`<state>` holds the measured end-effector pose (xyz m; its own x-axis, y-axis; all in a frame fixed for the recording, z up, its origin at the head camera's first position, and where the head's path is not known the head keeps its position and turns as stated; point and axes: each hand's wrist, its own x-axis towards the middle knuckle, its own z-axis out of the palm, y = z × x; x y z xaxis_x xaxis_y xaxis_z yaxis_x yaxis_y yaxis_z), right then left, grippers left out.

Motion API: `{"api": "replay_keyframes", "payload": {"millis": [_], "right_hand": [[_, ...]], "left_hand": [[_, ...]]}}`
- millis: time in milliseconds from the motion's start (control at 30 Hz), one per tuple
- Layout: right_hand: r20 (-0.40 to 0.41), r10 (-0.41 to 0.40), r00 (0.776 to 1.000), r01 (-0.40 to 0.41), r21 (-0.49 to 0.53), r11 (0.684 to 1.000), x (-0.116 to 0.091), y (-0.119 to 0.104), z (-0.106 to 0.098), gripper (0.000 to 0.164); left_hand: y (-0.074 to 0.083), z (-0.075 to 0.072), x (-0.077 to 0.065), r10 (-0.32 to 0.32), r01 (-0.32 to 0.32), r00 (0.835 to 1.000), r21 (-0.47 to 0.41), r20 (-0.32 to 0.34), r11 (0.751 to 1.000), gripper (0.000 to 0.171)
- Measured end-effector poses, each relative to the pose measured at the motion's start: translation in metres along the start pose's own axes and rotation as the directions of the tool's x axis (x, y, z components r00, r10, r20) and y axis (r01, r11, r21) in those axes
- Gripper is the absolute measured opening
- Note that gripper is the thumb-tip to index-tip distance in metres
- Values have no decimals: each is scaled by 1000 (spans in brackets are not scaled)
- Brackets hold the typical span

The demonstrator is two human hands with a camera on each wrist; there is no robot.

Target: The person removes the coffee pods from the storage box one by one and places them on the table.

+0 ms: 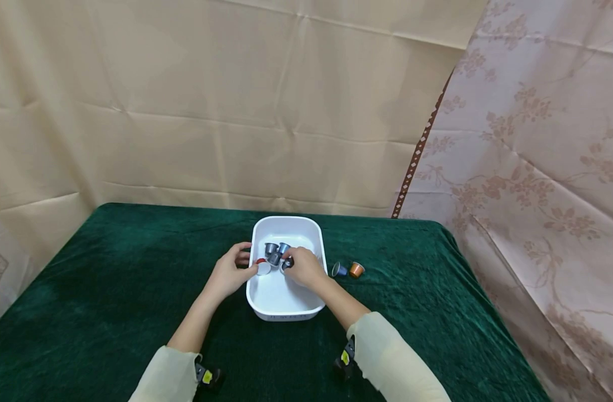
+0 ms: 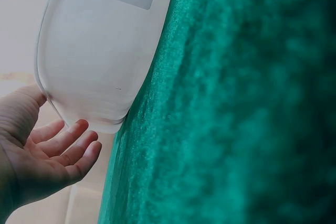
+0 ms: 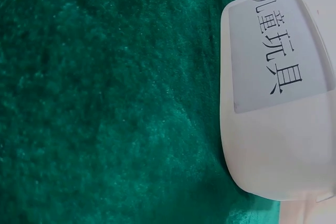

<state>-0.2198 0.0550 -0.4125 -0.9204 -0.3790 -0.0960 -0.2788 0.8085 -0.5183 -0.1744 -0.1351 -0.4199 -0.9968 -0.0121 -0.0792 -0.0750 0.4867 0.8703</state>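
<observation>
Dark capsule [image 1: 288, 262] in right grip [image 1: 305, 268], inside white bin [image 1: 281, 301]

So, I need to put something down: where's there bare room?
Left of the left hand and right of the orange capsule, the cloth is bare to its edges. In the tub, the near end is free; the middle is crowded with capsules and the right hand. The blue capsule lies close on the tub's right.
</observation>
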Motion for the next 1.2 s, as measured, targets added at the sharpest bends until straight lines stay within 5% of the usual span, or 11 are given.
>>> {"api": "replay_keyframes", "payload": {"millis": [467,1200], "right_hand": [[-18,-39,999,40,80,996,-2,-2,-8,26],[-86,-126,988,131,64,989,-8,-3,-18,28]], "left_hand": [[0,0,2,-13,13,1000,6,1,1000,60],[1,0,-2,-12,12,1000,5,4,1000,61]]}}
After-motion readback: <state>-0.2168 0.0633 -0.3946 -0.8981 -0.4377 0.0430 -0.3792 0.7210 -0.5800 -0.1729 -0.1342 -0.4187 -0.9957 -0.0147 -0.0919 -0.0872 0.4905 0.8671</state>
